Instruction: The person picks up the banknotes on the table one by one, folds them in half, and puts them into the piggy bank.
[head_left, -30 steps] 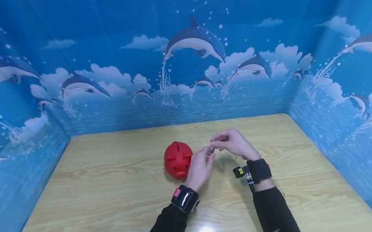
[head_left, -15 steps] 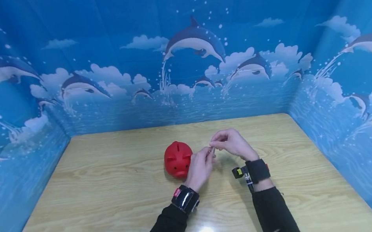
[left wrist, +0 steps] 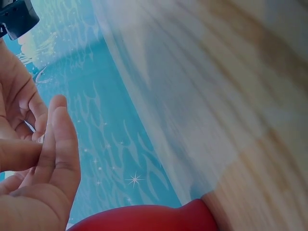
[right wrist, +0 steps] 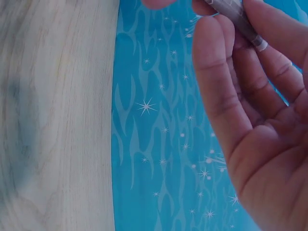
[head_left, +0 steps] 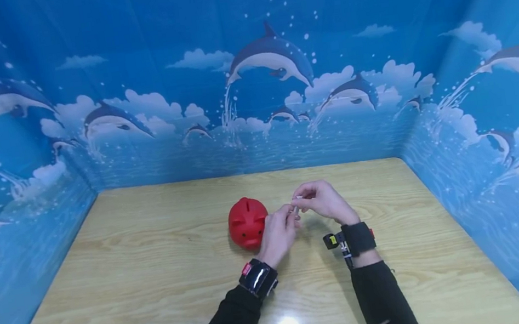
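Both hands meet over the table just right of a red piggy bank (head_left: 249,224), which has a slot on top. Between their fingertips is a small, narrow folded banknote (right wrist: 236,18), greyish purple with a white edge. The left hand (head_left: 279,231) pinches its near end beside the piggy bank. The right hand (head_left: 325,201) pinches the other end between thumb and fingers, its palm showing in the right wrist view. In the left wrist view, the left hand's fingers hide most of the banknote, and the piggy bank's red side appears along the bottom edge.
The pale wooden table (head_left: 156,276) runs up to a blue dolphin-print curtain (head_left: 179,156) at the back and both sides. Each wrist wears a black strap; a small camera (head_left: 331,240) juts out from the right one.
The hands stay nearly in place while the fingers work the banknote, which now looks narrower and shows a paler side. The right wrist has shifted slightly left.
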A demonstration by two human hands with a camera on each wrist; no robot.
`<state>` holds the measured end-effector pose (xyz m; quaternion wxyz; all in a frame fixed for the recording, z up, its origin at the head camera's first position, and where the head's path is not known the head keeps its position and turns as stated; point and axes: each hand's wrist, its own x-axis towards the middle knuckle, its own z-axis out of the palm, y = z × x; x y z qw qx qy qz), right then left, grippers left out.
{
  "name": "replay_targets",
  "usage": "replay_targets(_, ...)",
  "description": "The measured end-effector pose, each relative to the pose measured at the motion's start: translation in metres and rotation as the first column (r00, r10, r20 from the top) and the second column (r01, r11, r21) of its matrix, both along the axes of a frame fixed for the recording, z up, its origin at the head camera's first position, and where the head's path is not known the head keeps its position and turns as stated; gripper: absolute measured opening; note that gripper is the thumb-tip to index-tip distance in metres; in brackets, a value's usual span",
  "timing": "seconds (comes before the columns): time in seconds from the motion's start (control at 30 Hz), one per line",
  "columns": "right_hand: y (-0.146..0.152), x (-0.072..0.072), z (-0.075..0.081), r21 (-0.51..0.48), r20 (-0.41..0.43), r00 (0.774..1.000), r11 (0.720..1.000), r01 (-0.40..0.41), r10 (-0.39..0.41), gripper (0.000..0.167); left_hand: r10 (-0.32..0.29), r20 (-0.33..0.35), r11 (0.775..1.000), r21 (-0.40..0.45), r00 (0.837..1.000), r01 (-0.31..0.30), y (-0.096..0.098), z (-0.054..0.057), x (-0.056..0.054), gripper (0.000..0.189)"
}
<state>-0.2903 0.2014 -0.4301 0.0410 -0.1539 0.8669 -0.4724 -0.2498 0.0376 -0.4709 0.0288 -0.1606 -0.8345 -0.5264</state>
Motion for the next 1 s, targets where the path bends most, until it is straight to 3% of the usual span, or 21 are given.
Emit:
replay_targets(0.3,0.000,-0.001,-0.003,0.009,-0.012,1.000,1.000,0.024,-0.024,0.007,0.000,0.001,1.000,-0.001,1.000,0.000,0.000,0.001,0.001,0.024)
replay_targets(0.63,0.004,-0.001,-0.002,-0.117,0.027,0.999,0.992,-0.039,0.042,0.024,0.033,-0.041,0.998,0.052,0.999,-0.031,0.002,0.004,0.001,0.019)
replay_targets(0.83,0.004,0.001,0.002,-0.152,0.036,0.999,0.988,-0.027,0.033,0.020,0.056,-0.070,0.996,0.079,0.996,-0.051,0.003,0.009,0.004,0.020)
replay_targets(1.0,0.000,0.002,0.006,-0.218,0.053,0.998,0.976,0.028,-0.017,0.024,0.110,-0.183,0.993,0.054,0.977,-0.101,0.003,0.013,0.007,0.025)
